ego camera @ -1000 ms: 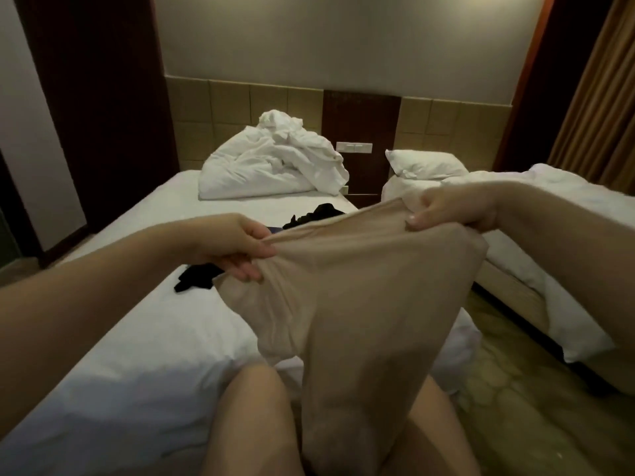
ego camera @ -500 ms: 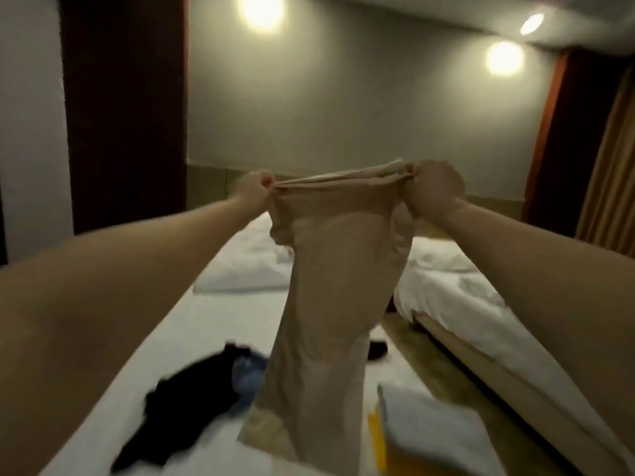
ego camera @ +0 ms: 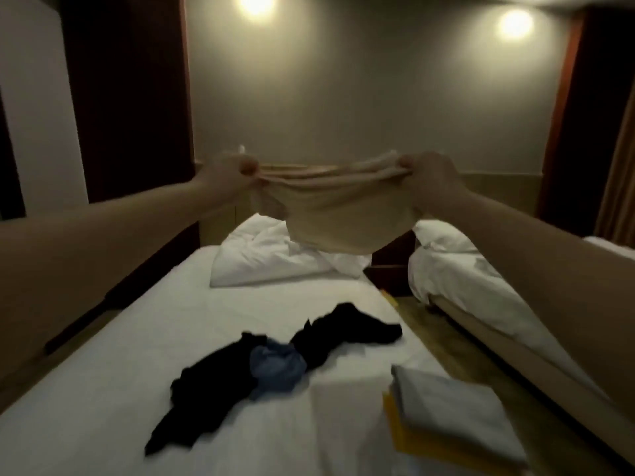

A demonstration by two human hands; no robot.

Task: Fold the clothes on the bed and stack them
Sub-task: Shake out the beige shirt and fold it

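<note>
Beige garment [ego camera: 338, 214] is gripped at its top edge by the left hand [ego camera: 233, 173] and right hand [ego camera: 431, 180], high above the bed [ego camera: 137, 355]; I would keep both corners level, then lower it flat beside the folded stack [ego camera: 450, 410].

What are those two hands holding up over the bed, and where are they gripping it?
A beige garment, stretched between the left hand and right hand, each pinching one end of its bunched top edge; the rest hangs free.
</note>
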